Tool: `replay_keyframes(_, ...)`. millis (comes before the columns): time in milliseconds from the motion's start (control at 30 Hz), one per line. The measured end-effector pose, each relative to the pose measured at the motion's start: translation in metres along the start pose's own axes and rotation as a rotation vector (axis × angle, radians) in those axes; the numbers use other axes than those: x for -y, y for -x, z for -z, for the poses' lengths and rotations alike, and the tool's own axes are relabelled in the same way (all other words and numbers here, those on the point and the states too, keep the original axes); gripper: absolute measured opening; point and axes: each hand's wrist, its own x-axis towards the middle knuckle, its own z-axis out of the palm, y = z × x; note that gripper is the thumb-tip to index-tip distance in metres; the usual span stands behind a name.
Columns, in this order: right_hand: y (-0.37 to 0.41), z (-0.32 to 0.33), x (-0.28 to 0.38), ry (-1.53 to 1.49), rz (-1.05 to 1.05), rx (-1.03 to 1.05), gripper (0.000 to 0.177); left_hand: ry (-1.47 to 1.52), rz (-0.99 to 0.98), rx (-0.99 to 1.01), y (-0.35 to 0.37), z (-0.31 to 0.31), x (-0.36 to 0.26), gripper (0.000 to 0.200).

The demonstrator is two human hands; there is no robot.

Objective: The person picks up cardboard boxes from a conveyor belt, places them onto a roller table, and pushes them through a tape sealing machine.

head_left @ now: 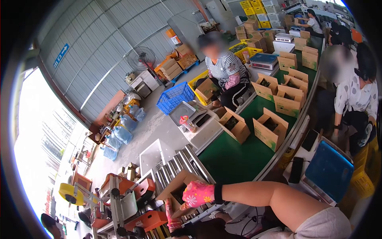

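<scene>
Head view: an open box was held on the rollers at the belt's end. The gloved right hand was curled on its rim; the left hand was half hidden below, its grip not to be told. The box would best be kept square and steadied from both sides. More boxes were stood on the green belt, with seated workers alongside in a metal-walled hall.
</scene>
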Motion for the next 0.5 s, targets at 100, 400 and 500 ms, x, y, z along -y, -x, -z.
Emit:
replay_keyframes(100, -0.039, 0.007, -0.016, -0.077, -0.112, 0.205, 0.056, -0.055, 0.112, 0.171, -0.006, 0.003, -0.013, 0.037)
replay_keyframes(400, -0.052, -0.036, -0.022, 0.583, 0.150, -0.565, 0.058, -0.225, -0.194, -0.074, -0.005, -0.007, -0.017, 0.041)
replay_keyframes(500, -0.054, -0.041, -0.021, 0.503, 0.076, -0.468, 0.042, -0.508, -0.679, -0.250, -0.012, -0.023, -0.003, 0.050)
